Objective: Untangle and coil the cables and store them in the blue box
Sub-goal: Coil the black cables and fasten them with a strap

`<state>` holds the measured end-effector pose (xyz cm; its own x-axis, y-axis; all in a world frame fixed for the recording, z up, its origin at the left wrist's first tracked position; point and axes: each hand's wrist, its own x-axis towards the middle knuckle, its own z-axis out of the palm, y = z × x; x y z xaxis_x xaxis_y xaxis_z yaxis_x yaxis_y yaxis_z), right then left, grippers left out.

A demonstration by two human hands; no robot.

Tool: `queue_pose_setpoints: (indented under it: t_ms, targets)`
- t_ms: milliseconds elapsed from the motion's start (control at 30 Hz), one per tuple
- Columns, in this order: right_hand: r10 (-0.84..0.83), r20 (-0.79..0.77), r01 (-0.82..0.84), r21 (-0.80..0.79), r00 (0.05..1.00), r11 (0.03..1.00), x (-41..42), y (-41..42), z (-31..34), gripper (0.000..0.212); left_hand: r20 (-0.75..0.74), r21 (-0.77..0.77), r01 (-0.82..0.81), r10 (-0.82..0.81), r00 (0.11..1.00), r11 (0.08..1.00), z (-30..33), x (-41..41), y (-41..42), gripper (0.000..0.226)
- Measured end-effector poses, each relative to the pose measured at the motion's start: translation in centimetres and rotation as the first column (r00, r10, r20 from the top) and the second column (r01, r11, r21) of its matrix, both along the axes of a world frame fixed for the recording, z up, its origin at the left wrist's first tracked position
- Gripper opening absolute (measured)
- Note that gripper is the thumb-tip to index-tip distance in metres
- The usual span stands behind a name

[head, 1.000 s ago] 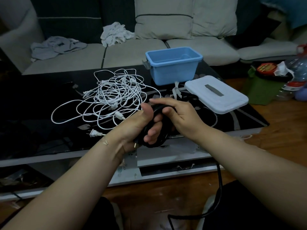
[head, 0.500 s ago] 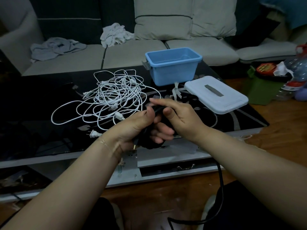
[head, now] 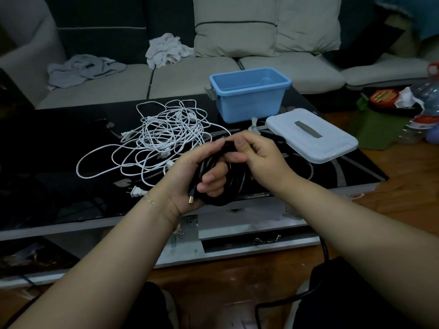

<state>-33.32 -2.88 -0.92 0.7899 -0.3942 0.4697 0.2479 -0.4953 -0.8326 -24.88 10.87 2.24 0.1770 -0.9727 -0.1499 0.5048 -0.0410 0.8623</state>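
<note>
Head view looks down on both hands meeting over the near edge of a dark glass bench (head: 59, 162). The left hand (head: 190, 179) has its fingers curled through a coil of black cable (head: 234, 184), gripping the loops against the palm, with a gold-tipped plug end (head: 191, 198) poking out below the heel of the hand. The right hand (head: 259, 160) sits just beside it, thumb and fingers pinching the same black cable at the top of the coil. A loose run of that cable drops past the right forearm toward the wooden floor (head: 403, 198) and loops near the bottom of the frame.

Beyond the left hand, a tangled heap of white cables (head: 164, 138) lies spread on the bench, one white plug (head: 136, 192) resting near the left wrist. Past the right hand, farther away, stands the blue box (head: 250, 103), open and upright. Its white lid (head: 311, 137) lies flat on the bench to the right of the right hand, just beside the box. A couple of short white ties (head: 255, 125) lie between box and lid.

Behind the bench runs a pale sofa (head: 190, 74) with crumpled cloths (head: 166, 49) on its seat.
</note>
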Motion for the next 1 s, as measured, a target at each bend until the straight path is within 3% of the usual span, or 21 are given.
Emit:
queue_pose_setpoints:
  t_ms: [233, 367, 500, 600, 667, 733, 833, 1000]
  targets:
    - [0.043, -0.069, -0.025, 0.250, 0.997, 0.968, -0.3, 0.2, 1.3, 0.030, -0.074, -0.014, 0.003, -0.004, 0.997, 1.000, 0.1, -0.2, 0.0, 0.040]
    - [0.007, -0.155, 0.041, 0.305, 0.988, 0.951, 0.1, 0.7, -0.1, 0.032, -0.143, -0.073, -0.049, 0.038, 0.989, 0.996, 0.2, 0.1, -0.4, 0.049]
    - [-0.018, -0.122, 0.053, 0.295, 0.992, 0.954, 0.6, 0.7, -1.2, 0.029, -0.198, -0.107, -0.124, 0.101, 0.975, 0.987, 0.2, 0.2, -0.7, 0.053]
    - [-0.028, -0.218, 0.064, 0.158, 0.976, 0.985, 0.4, 1.1, -1.9, 0.023, -0.262, -0.141, -0.234, 0.191, 0.946, 0.962, 0.4, 0.7, -0.7, 0.051]
    - [-0.056, -0.375, 0.022, -0.096, 0.925, 0.995, 0.2, 1.2, -2.6, 0.015, -0.288, -0.162, -0.321, 0.267, 0.920, 0.933, 0.9, 1.5, -0.4, 0.047]
    - [-0.112, -0.520, -0.066, -0.312, 0.847, 0.948, -0.2, 1.4, -3.0, 0.030, -0.308, -0.162, -0.416, 0.354, 0.883, 0.895, 1.2, 2.3, 0.0, 0.045]
    - [-0.068, -0.632, -0.170, -0.309, 0.772, 0.936, -0.5, 2.4, -3.2, 0.046, -0.302, -0.149, -0.521, 0.463, 0.833, 0.841, 1.3, 2.9, 0.3, 0.044]
    - [-0.097, -0.660, -0.222, -0.383, 0.745, 0.897, -0.4, 3.3, -2.6, 0.046, -0.120, -0.127, -0.619, 0.608, 0.785, 0.775, 0.5, 2.6, 0.0, 0.045]
